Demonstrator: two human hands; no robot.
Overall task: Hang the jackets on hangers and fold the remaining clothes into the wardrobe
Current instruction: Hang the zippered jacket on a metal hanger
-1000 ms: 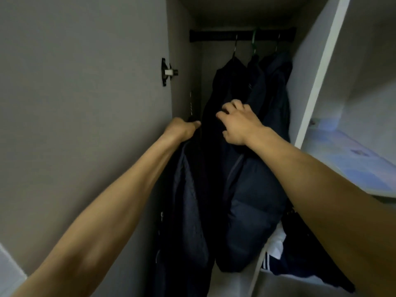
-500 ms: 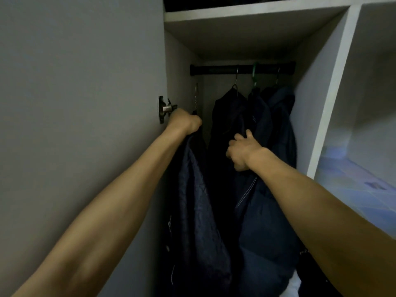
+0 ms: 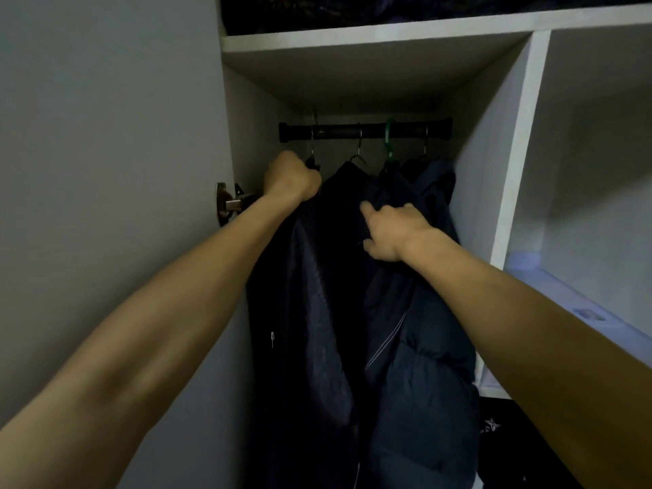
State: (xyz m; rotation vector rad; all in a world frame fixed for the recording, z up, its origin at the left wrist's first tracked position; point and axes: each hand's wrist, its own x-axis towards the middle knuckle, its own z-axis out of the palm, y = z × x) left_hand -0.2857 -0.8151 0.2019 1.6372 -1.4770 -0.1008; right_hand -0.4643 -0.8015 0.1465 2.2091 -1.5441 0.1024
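My left hand (image 3: pixel 292 180) grips the top of a hanger that carries a dark jacket (image 3: pixel 303 312); its metal hook (image 3: pixel 313 135) reaches up over the left end of the black rail (image 3: pixel 338 131). Whether the hook rests on the rail I cannot tell. My right hand (image 3: pixel 391 229) holds a fold of the dark blue padded jacket (image 3: pixel 423 365) that hangs to the right. Two more dark jackets hang behind on a metal hook (image 3: pixel 358 150) and a green hanger (image 3: pixel 389 142).
The wardrobe door (image 3: pixel 106 171) stands open on the left with its hinge (image 3: pixel 229 202) beside my left wrist. A white shelf (image 3: pixel 370 33) above holds dark clothes. A white divider (image 3: pixel 511 171) separates a right compartment with a pale shelf (image 3: pixel 582 305). Dark clothes (image 3: pixel 501 435) lie at the bottom right.
My left hand has lifted the hanger with the jacket from chest height up to the rail. My right hand moved up the padded jacket and pushes it rightward. The camera tilted upward.
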